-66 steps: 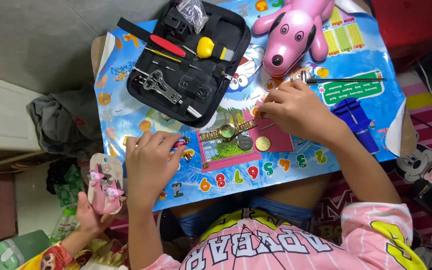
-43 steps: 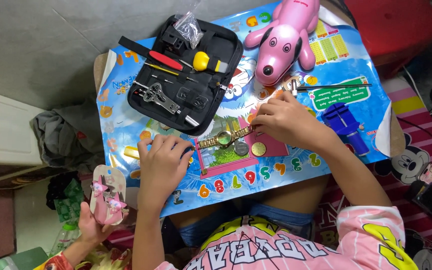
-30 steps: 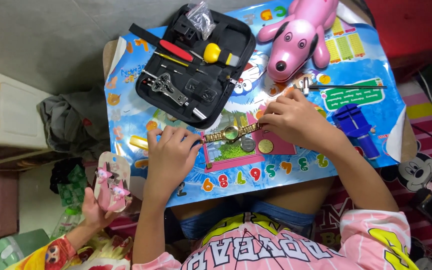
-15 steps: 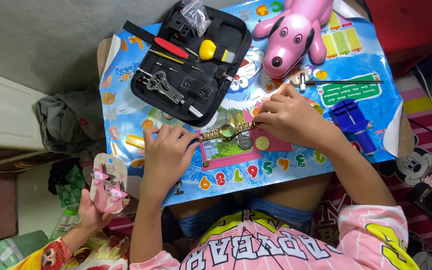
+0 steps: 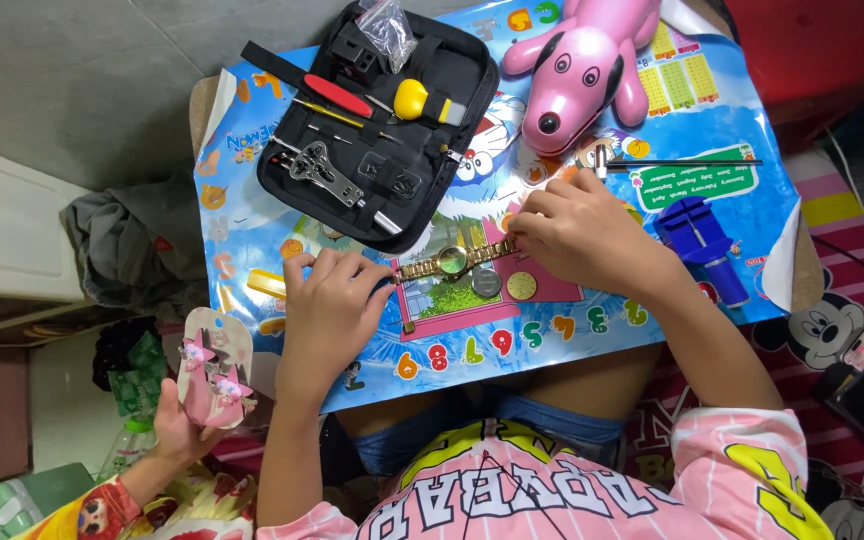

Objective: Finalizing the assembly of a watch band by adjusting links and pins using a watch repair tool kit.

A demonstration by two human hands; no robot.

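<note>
A gold wristwatch (image 5: 452,262) lies stretched across a colourful picture mat (image 5: 352,330) on a small table. My left hand (image 5: 334,305) rests on the mat with its fingertips on the left end of the watch band. My right hand (image 5: 584,235) pinches the right end of the band. Two small round discs (image 5: 504,285), one grey and one gold, lie just below the watch face.
An open black tool case (image 5: 377,120) with a red-handled tool, a yellow-handled tool and a metal wrench sits at the mat's top. A pink toy dog (image 5: 577,70), a small hammer (image 5: 672,162) and a blue holder (image 5: 700,245) lie right. Another person's hand holds a sandal (image 5: 210,365).
My left hand has slid right along the mat from its lower left part and now touches the watch band's left end. My right hand has stayed at the band's right end.
</note>
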